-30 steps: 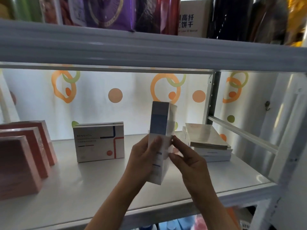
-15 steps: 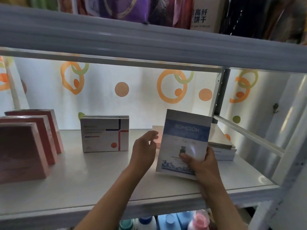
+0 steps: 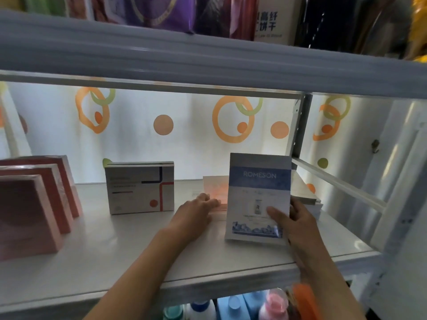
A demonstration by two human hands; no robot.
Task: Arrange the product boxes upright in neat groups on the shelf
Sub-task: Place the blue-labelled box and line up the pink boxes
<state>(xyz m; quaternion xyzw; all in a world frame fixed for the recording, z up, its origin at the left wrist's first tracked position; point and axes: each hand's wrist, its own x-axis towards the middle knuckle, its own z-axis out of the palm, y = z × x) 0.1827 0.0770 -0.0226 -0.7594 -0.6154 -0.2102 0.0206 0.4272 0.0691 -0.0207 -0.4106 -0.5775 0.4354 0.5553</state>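
My right hand (image 3: pixel 292 224) grips a tall white and blue ROMESON box (image 3: pixel 257 195), held upright with its front facing me, its base near the shelf (image 3: pixel 115 248). My left hand (image 3: pixel 196 210) reaches past it to a pale pink box (image 3: pixel 216 189) lying behind, fingers resting on its lower edge. A white box with red and navy lines (image 3: pixel 139 188) stands upright in the middle of the shelf. Three red boxes (image 3: pixel 34 199) stand in a row at the left. A flat stack of boxes (image 3: pixel 305 192) lies behind the ROMESON box at the right.
The shelf board above (image 3: pixel 208 63) hangs low, with bags and a carton on top. A metal upright (image 3: pixel 299 125) and a slanted rail (image 3: pixel 335 181) close off the right side. Bottles (image 3: pixel 231 306) stand on the level below.
The box was turned from edge-on to front-facing and moved right in my right hand. My left hand let go of it and reached forward to the pink box.
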